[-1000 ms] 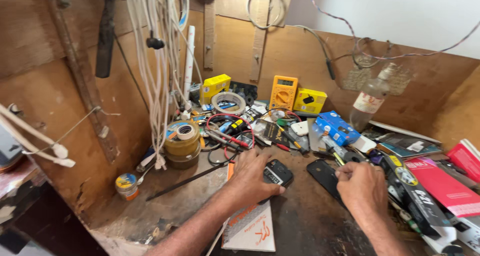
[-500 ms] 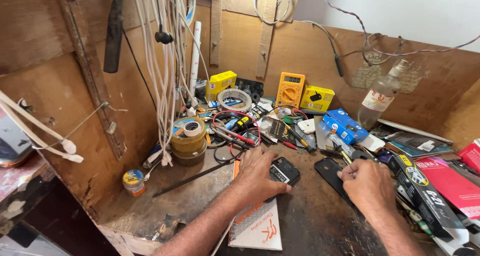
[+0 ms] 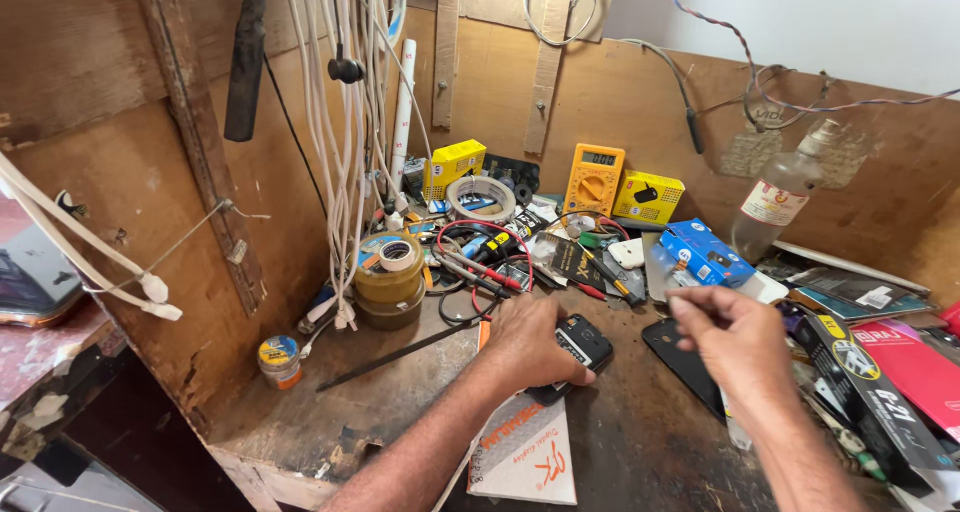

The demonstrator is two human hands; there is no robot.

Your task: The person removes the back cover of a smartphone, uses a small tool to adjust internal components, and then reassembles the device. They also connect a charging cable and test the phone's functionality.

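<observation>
My left hand [image 3: 528, 340] lies on the wooden bench and grips a small black device [image 3: 582, 345] with a pale label on its face, pressing it against a white booklet [image 3: 525, 452]. My right hand [image 3: 738, 340] hovers just above the bench to the right. Its fingertips are pinched together at the upper left, and whether something small sits between them is not visible. A flat black phone [image 3: 678, 360] lies on the bench between the two hands, partly under my right hand.
Clutter fills the back of the bench: stacked tape rolls [image 3: 389, 280], an orange multimeter [image 3: 594, 179], yellow boxes [image 3: 648, 196], a blue box [image 3: 706, 253], a clear bottle [image 3: 779, 197], red and black probe leads [image 3: 487, 257]. White cables [image 3: 345, 122] hang at the left. Packaged items [image 3: 880, 372] lie at the right.
My right hand has lifted off the bench beside the black phone and pinched its fingertips together. My left hand stays on the small black device. The camera has moved closer.
</observation>
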